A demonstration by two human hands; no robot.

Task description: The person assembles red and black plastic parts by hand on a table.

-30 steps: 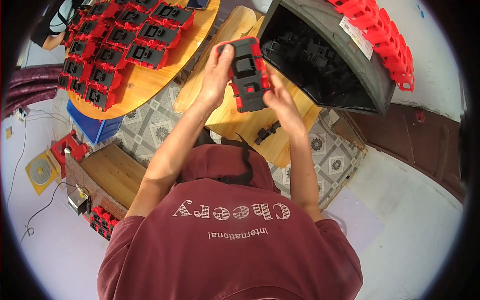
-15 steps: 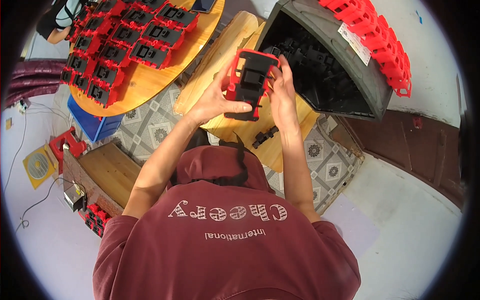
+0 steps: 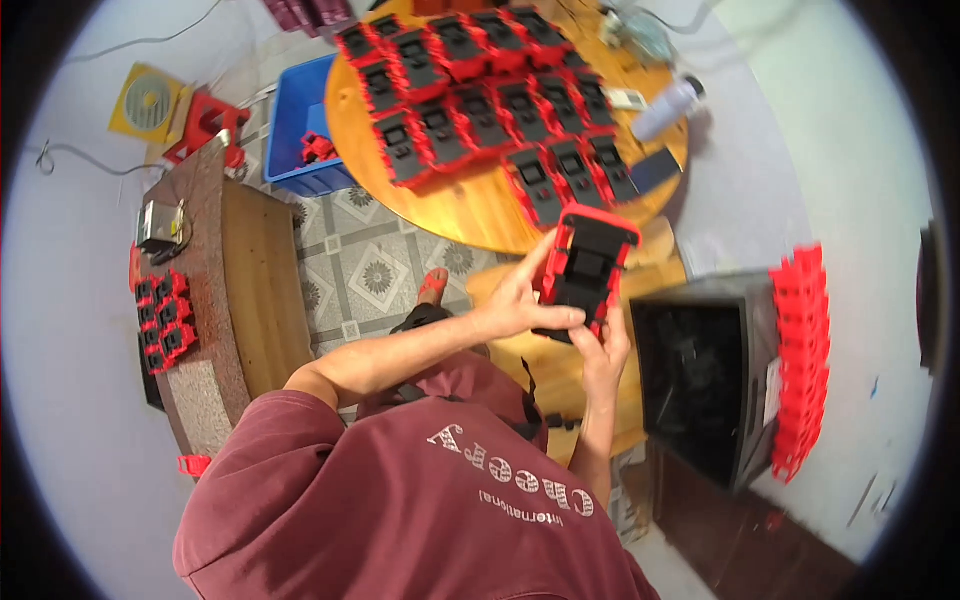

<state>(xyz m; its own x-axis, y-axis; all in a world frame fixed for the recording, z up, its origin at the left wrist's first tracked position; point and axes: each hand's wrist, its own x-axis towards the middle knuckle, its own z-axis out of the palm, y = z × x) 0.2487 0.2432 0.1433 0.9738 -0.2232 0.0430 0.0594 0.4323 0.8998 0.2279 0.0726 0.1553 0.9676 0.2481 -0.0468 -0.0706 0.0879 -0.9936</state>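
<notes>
A rectangular red-and-black plastic holder, with a red rim and black inner parts, is tilted upright in front of me. My left hand grips its left side, the thumb lying across the lower black part. At the lower right edge, my right hand is closed on the same holder, its thumb near the left thumb. Many similar red-and-black holders stand in rows on the round wooden table just beyond. Below my hands is a wooden bench with a small black piece on it.
A grey box-like casing with a dark front stands right, red plastic frames lined along it. A blue bin sits left of the table. The table also bears a bottle and a phone. A cabinet is far left.
My view has turned left, bringing the round table ahead. The holder stays in both hands; my right hand has shifted from its upper right side to its lower edge.
</notes>
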